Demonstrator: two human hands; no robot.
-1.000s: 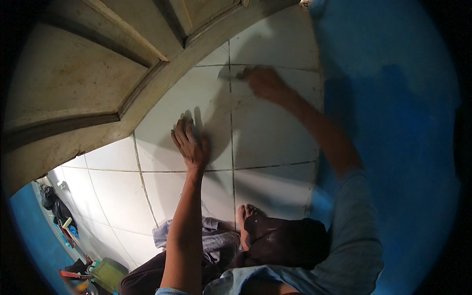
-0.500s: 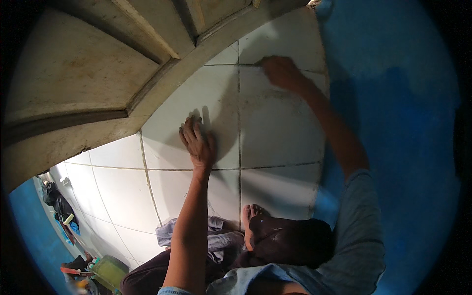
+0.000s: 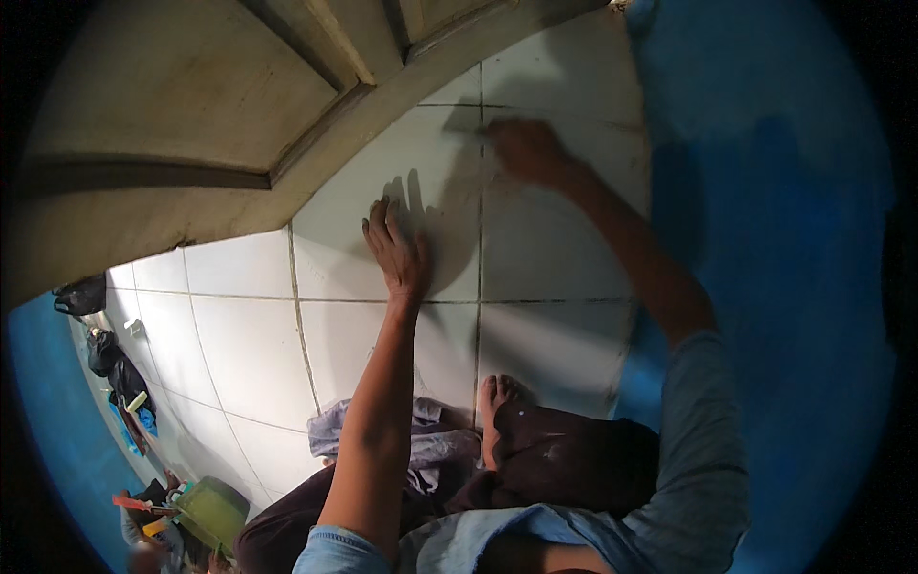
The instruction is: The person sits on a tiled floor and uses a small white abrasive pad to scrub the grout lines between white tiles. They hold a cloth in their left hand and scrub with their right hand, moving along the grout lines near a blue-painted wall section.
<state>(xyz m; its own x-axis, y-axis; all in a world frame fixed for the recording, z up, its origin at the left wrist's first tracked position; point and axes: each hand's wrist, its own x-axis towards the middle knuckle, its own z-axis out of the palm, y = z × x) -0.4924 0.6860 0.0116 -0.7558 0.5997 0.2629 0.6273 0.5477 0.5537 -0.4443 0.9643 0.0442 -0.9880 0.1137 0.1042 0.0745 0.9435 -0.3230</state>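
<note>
My left hand (image 3: 400, 251) lies on a white floor tile (image 3: 335, 253), fingers stretched and a little apart, with nothing in it. Farther off and to the right, my right hand (image 3: 526, 151) is closed and smeared by motion, low over the tiles beside a dark grout line (image 3: 481, 201). A thin dark shape reaches left from its fingers; whether that is a tool or a shadow, I cannot make out. Shadows of both hands fall across the tiles. A greyish smudge marks the tile under the right forearm.
A panelled wooden door (image 3: 191, 206) spans the upper left. A blue wall (image 3: 765, 287) rises at right. Grey cloth (image 3: 445, 448) lies by my bare foot (image 3: 495, 397). At lower left are a yellow-green container (image 3: 210, 512), black plastic bags (image 3: 107, 352) and part of another person (image 3: 143, 557).
My right hand has swept left across the tiles and is blurred. The left hand stays flat on its tile. The whole view has shifted slightly.
</note>
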